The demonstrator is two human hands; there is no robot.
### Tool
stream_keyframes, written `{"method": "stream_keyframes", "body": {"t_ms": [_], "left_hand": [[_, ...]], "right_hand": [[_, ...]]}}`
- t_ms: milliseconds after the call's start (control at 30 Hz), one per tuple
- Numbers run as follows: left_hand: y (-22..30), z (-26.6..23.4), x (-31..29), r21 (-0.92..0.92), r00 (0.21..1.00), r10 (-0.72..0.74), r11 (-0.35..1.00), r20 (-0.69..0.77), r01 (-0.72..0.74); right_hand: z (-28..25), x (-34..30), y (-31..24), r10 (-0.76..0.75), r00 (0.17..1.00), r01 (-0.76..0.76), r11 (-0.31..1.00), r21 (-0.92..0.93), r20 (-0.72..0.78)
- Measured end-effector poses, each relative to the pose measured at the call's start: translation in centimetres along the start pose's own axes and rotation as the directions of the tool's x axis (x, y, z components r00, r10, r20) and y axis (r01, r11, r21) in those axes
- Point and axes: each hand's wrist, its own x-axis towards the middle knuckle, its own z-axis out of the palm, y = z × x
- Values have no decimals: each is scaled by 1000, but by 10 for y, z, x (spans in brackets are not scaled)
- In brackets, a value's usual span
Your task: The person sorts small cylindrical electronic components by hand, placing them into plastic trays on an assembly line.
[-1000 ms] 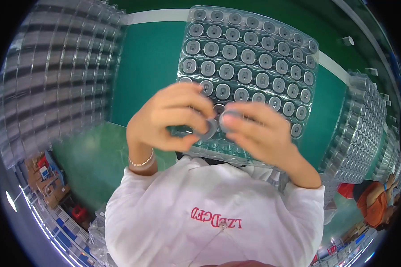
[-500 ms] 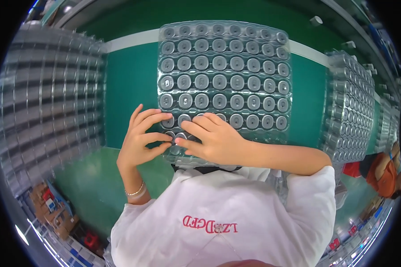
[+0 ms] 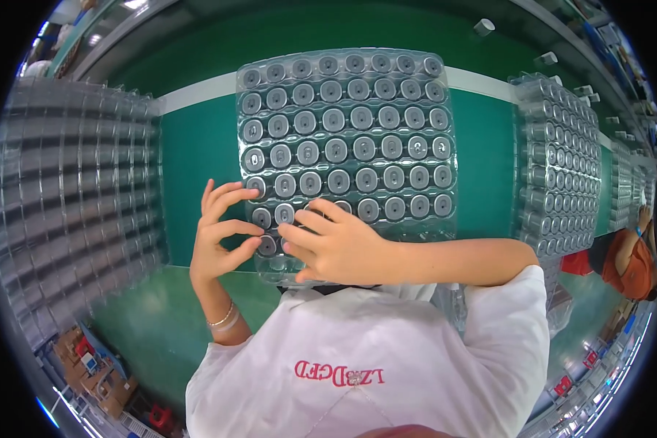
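Note:
A clear plastic blister tray (image 3: 445, 226) lies in front of me, its pockets holding rows of round grey cap-like pieces (image 3: 331, 90). My left hand (image 3: 219, 237) is at the tray's near left edge. Its fingers are apart; one fingertip rests by a grey piece, and the thumb and another fingertip are close beside the lowest grey piece (image 3: 267, 246) in the left column. My right hand (image 3: 336, 244) is curled palm down over the near rows, thumb and fingers bent inward. Whatever is under its fingers is hidden, as are several pockets beneath the palm. Part of the nearest row shows bare clear plastic.
Tall stacked clear trays (image 3: 73, 197) stand on the left. Another stack of filled trays (image 3: 562, 168) is on the right. A white cylinder (image 3: 484, 28) lies beyond the tray. Cardboard boxes (image 3: 87, 365) are at lower left; a person in orange (image 3: 628, 263) is at far right.
The tray appears shifted left and lower in view, along with the surroundings. My right hand has come slightly nearer to me over the tray's near rows. My left hand keeps its place at the edge.

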Motion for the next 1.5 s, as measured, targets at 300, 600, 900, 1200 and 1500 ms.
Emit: {"method": "stream_keyframes", "body": {"t_ms": [300, 600, 900, 1200, 1500], "left_hand": [[0, 11, 59, 95, 919, 184, 982, -349, -161], [-2, 12, 112, 13, 828, 241, 962, -506, -273], [-11, 13, 107, 39, 846, 213, 974, -488, -222], [1, 10, 113, 35, 880, 205, 977, -428, -211], [48, 6, 127, -132, 854, 228, 937, -468, -323]], "right_hand": [[-73, 1, 48, 65, 992, -68, 998, -19, -109], [-301, -201, 326, 563, 373, -918, 108, -381, -738], [-292, -250, 413, 959, -203, -979, -204, 18, -198], [-286, -167, 392, 790, 243, -938, 339, 71, -563], [-178, 26, 157, 417, 878, -287, 852, 437, -236]]}}
